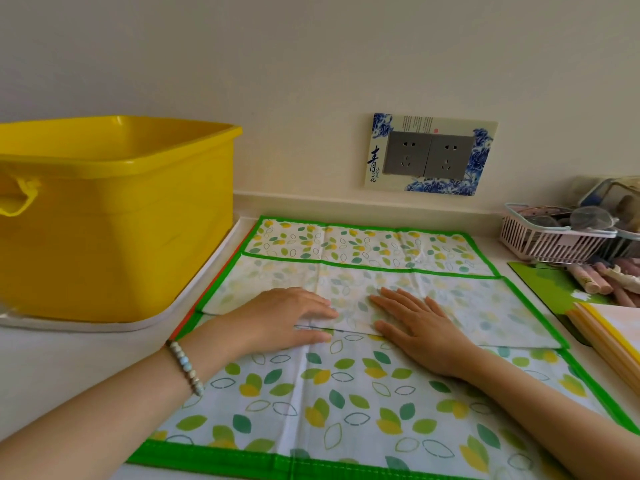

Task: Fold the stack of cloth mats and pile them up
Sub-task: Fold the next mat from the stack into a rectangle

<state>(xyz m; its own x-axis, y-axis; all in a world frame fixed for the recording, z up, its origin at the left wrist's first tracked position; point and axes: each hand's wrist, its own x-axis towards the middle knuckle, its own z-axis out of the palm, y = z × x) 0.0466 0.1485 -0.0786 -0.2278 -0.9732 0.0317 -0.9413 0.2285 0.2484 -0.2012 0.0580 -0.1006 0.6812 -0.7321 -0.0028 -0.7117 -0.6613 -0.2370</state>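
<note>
Pressing down w/ both hands on the leaf-print cloth mat w/ green border [346, 403], which lies spread on the white counter [69, 362], just right of the yellow plastic tub [114, 216] and close to the wall.

Grip, left hand [291, 317]: fingers straight, palm flat on the cloth, nothing held. Grip, right hand [419, 327]: same, flat and pressing, nothing held. Fingertips of both nearly meet at mat centre, along the near edge of a paler panel [467, 306] that shows the fabric's reverse side.

Status: one fold made across the mat's width. The pale section lies over the middle, w/ a printed strip exposed beyond it on the far side. Judged to be the crease-smoothing stage of the 1st fold. Cannot tell whether the near printed area belongs to the same mat or to one below. A thin orange edge [188, 317] at the left suggests at least one more mat underneath.

Outstanding: further folds on this mat; any mats below not yet folded; no finished pile in view. Est. progress: early.
</note>
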